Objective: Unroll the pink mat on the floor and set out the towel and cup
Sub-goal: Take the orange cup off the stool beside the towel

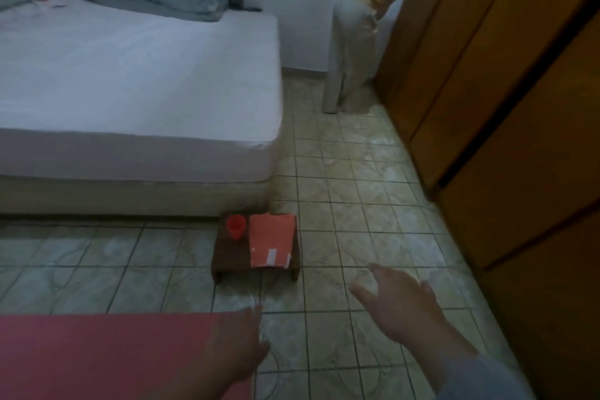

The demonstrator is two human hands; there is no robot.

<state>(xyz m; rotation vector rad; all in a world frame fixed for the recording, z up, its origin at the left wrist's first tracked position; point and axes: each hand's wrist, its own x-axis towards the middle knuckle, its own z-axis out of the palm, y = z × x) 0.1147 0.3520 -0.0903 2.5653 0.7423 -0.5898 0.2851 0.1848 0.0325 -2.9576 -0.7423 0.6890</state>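
Pink mat (107,354) flat; towel (272,240) folded beside upright cup (235,227).

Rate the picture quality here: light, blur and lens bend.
Head view: dim and bluish, no glare; both hands, left and right, are smeared by motion blur; the cup and towel on the low stool read soft but clear; the wardrobe edges lean from wide-angle distortion.

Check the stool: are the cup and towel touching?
Apart. The head view shows a strip of dark stool top between the cup and the folded towel.
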